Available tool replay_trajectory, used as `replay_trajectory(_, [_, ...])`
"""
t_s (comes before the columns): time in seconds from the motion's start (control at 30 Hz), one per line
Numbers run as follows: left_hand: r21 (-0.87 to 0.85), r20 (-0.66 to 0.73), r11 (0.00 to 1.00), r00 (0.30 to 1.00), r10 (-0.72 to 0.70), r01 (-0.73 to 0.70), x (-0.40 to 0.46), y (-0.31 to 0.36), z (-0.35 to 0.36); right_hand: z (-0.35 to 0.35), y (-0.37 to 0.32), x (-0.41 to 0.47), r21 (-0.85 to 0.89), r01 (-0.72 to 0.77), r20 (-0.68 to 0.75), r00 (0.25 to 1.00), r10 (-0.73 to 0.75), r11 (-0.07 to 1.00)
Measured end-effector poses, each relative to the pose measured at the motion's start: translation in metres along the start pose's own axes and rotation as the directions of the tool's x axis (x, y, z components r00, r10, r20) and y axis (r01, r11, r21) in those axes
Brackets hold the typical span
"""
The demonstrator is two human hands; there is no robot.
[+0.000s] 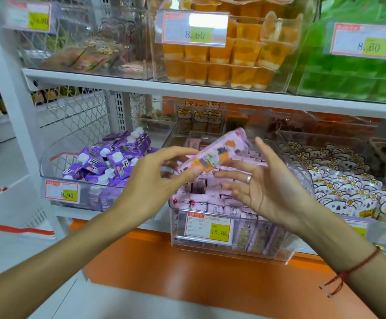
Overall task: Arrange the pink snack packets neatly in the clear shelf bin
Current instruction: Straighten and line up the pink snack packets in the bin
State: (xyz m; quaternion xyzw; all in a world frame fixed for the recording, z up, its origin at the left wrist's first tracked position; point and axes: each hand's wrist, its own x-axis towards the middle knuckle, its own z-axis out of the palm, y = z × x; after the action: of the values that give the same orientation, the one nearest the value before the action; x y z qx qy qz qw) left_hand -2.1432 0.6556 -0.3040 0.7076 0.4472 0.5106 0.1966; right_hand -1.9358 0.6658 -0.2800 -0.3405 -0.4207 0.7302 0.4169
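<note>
Pink packets [212, 207] with dark print are seen in the clear bin [231, 252], a pink packet [217, 153] with orange patches above them, purple cartons [109, 162] with white caps beside, orange jelly cups [222, 65] and green packs [353, 81] overhead, and a red-edged white-and-yellow price label [208, 227].

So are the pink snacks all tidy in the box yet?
Not yet. Many pink packets already lie in the clear bin, but they look jumbled rather than lined up. One pink packet is in hand above the bin: the left hand pinches its lower end while the right hand is open beside it. Left to do: place that one and straighten the rest.
</note>
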Motion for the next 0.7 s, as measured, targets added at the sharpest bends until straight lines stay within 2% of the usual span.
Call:
replay_trajectory(0.1, [-0.101,0.03,0.989,0.994,-0.101,0.103,0.0,0.001,0.005,-0.001,-0.002,0.003,-0.025,0.106,-0.008,0.994,-0.106,0.994])
replay_trajectory(0.3, [-0.124,0.052,0.989,0.995,-0.08,0.086,-0.003,0.004,0.009,0.0,0.009,0.009,-0.224,0.319,-0.013,0.944,-0.331,0.921])
replay_trajectory(0.37, [-0.192,0.064,0.975,0.993,-0.099,0.11,-0.003,0.003,0.008,-0.002,0.01,0.011,-0.187,0.334,-0.073,0.933,-0.352,0.924])
replay_trajectory(0.47, [-0.323,0.074,0.912,0.968,-0.24,0.25,-0.001,0.001,0.008,-0.005,0.011,0.013,-0.126,0.312,-0.103,0.94,-0.325,0.942])
replay_trajectory(0.53, [-0.355,0.076,0.89,0.957,-0.279,0.287,0.002,0.0,0.005,-0.006,0.012,0.015,-0.133,0.305,-0.129,0.938,-0.322,0.943])
replay_trajectory(0.57, [-0.318,0.077,0.908,0.962,-0.26,0.271,0.0,-0.001,0.004,-0.006,0.013,0.016,-0.129,0.308,-0.152,0.933,-0.325,0.943])
replay_trajectory(0.6, [-0.205,0.068,0.955,0.976,-0.205,0.215,-0.003,-0.002,0.002,-0.006,0.014,0.017,-0.117,0.317,-0.181,0.925,-0.334,0.941])
replay_trajectory(0.63, [0.001,0.055,0.994,0.992,-0.109,0.11,-0.005,-0.004,0.0,-0.006,0.015,0.018,-0.107,0.334,-0.216,0.912,-0.35,0.937])
replay_trajectory(0.67, [0.22,0.048,0.976,0.999,-0.014,0.003,-0.007,-0.006,-0.002,-0.006,0.015,0.018,-0.107,0.352,-0.252,0.895,-0.368,0.93])
replay_trajectory(0.7, [0.366,0.036,0.927,0.997,0.075,-0.083,-0.01,-0.011,-0.002,-0.006,0.015,0.018,-0.12,0.367,-0.28,0.879,-0.386,0.922])
